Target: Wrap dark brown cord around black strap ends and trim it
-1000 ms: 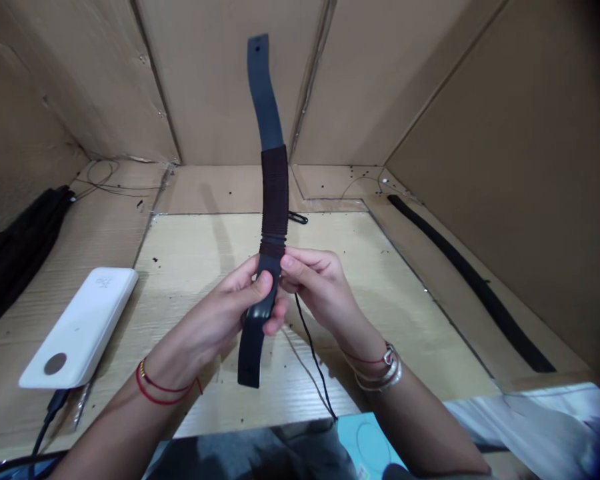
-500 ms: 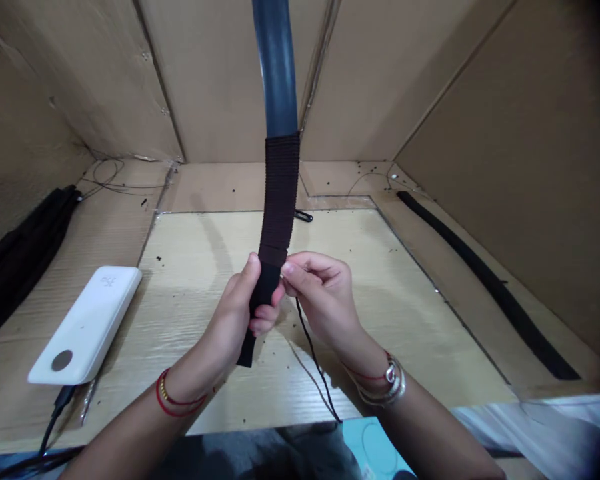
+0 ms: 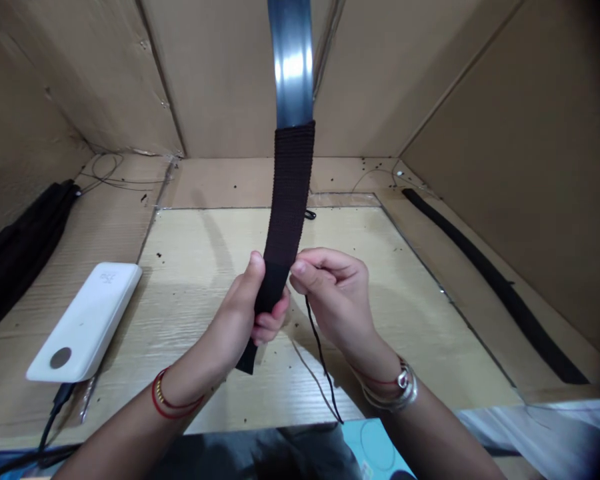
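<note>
A long flat dark strip (image 3: 294, 87) rises from my hands out of the top of the view, its upper part smooth and shiny. Dark brown cord wrapping (image 3: 291, 180) covers its middle in tight, close turns. My left hand (image 3: 245, 300) is closed around the black lower part, thumb on the front, with the strip's tail poking out below. At the strip's right edge, just under the wrapping, my right hand (image 3: 333, 287) pinches the black cord (image 3: 317, 340). From those fingers the cord hangs down towards a turquoise box (image 3: 375, 447).
A white power bank (image 3: 87, 320) with a cable lies on the left, near a bundle of black fabric (image 3: 25, 247). Another black strip (image 3: 495, 287) lies along the right side. Behind the wrapping is a small black loop (image 3: 310, 215). Cardboard walls (image 3: 230, 80) enclose the back and sides.
Both hands and the strip have shifted slightly to the right. The strip has turned a little, so its upper part now catches a bright reflection. My right fingers stay near its edge.
</note>
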Available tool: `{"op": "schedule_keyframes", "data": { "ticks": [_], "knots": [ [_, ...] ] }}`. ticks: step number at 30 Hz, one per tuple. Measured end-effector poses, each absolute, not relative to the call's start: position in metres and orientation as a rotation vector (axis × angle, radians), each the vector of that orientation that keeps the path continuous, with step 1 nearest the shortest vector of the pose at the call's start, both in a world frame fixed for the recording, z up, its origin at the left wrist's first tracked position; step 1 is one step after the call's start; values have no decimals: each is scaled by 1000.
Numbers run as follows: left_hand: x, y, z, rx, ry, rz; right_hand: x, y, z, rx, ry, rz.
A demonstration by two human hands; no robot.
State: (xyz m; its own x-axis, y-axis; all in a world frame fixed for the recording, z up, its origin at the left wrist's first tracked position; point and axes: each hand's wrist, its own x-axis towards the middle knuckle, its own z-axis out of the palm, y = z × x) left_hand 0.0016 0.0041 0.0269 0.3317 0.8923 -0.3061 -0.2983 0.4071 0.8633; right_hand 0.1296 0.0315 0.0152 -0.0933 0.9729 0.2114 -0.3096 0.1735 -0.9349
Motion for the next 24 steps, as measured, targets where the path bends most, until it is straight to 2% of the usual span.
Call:
{"op": "schedule_keyframes", "data": {
  "ticks": [5, 10, 12, 15, 17, 22, 24],
  "knots": [
    [-6, 2, 33, 769, 690, 851, 132, 35, 22, -774, -1069, 1518],
    [-14, 0, 26, 730, 409, 502, 138, 32, 23, -596, -1199, 1883],
    [-13, -1, 25, 886, 577, 559, 138, 32, 21, -608, -1165, 1833],
    [-9, -2, 25, 1256, 1134, 965, 135, 36, 19, -704, -1096, 1623],
    [-8, -2, 26, 1328, 1292, 1130, 134, 39, 19, -702, -1114, 1583],
    [-13, 4, 24, 1026, 768, 813, 134, 39, 20, -681, -1259, 1637],
    [-13, 7, 22, 1122, 870, 835, 134, 38, 19, -730, -1241, 1510]
  ]
}}
